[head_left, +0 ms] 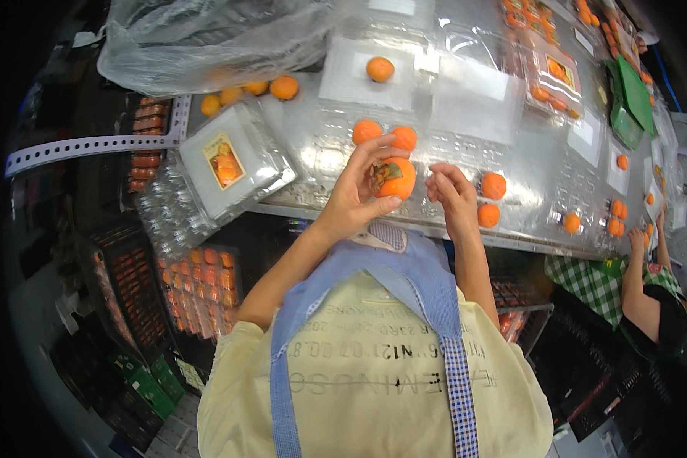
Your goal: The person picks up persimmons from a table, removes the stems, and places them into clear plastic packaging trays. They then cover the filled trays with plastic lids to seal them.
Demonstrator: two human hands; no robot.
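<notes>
In my left hand [358, 186] is an orange persimmon [399, 180], its dry leafy calyx turned toward the left. My right hand [455, 194] is raised just right of the fruit, fingers loosely curled, with nothing visible in it. Two persimmons [367, 132] sit beyond my left hand in a clear plastic tray [320, 157] with moulded cells. Two others [494, 186] lie to the right of my right hand, also on clear moulded plastic. Further back, one persimmon [380, 69] rests on a white liner sheet [343, 86].
A stack of clear lidded boxes [263, 149] with a picture label overhangs the metal table's [526, 235] left front edge. Plastic film [217, 46] and loose persimmons [284, 87] lie behind it. Packed fruit trays [200, 286] stand below left. A co-worker's arm [638, 280] is at right.
</notes>
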